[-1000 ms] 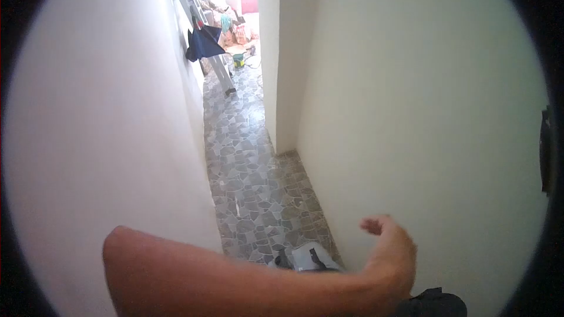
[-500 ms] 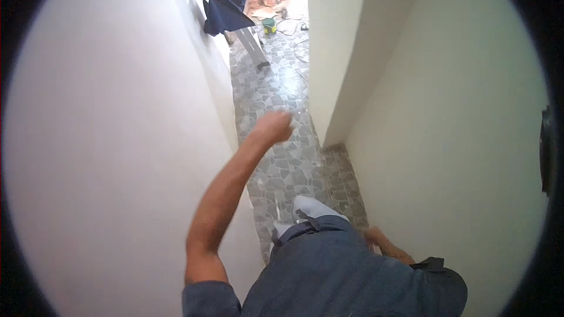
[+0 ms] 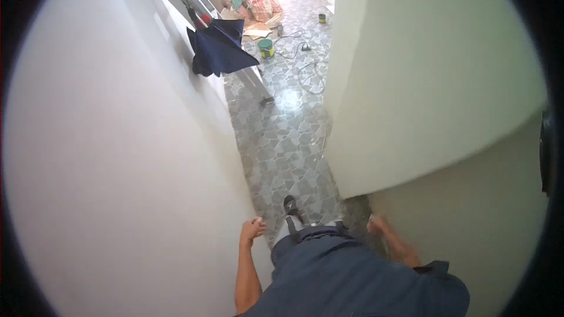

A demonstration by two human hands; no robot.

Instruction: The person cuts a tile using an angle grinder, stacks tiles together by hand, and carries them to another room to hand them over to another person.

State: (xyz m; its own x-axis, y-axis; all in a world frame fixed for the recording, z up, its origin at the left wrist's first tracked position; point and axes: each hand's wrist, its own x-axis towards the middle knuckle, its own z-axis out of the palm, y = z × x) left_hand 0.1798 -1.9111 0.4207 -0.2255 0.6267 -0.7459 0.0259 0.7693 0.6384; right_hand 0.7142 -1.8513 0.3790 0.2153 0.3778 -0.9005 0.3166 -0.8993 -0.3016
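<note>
Low on the left, beside the white wall (image 3: 129,158), my left hand (image 3: 254,229) hangs with its fingers curled; whatever it holds, if anything, is too small to tell. My right hand (image 3: 377,225) is on the other side of my body, near the lower right wall, blurred, and its fingers cannot be made out clearly. Between the hands are my dark blue shirt (image 3: 352,273) and one dark shoe (image 3: 289,204) on the grey stone-patterned floor (image 3: 282,158).
A ladder (image 3: 254,85) leans on the left wall with a dark blue cloth (image 3: 220,50) hanging on it. Beyond stand a green bucket (image 3: 266,49), a cable (image 3: 311,79), a small pot (image 3: 322,18) and piled sacks (image 3: 262,7). A wall corner (image 3: 346,191) juts in at right.
The ladder, bucket and wall corner appear nearer than before. My left arm has swung from across the view down to my left side. My right hand stays low at the right.
</note>
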